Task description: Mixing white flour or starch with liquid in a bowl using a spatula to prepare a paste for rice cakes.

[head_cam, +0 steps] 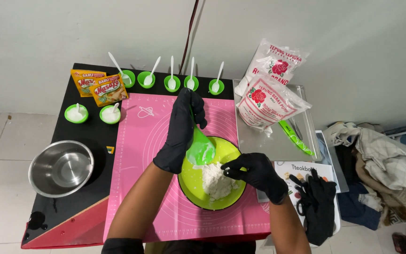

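Note:
Both my hands wear black gloves. My left hand [182, 129] grips the handle of a green spatula [201, 149], whose blade rests in a lime-green bowl [231, 152] against a lump of white dough [216, 181]. My right hand [255, 173] sits on the bowl's right rim, with the fingers pinching at the edge of the dough. The bowl stands on a pink baking mat [139, 141].
Several small green cups [146, 79] with white spoons line the table's back and left. Two yellow seasoning packets [98, 86], a steel bowl [61, 168], two white flour bags [269, 96], a green knife [295, 138] and spare black gloves [317, 202] lie around.

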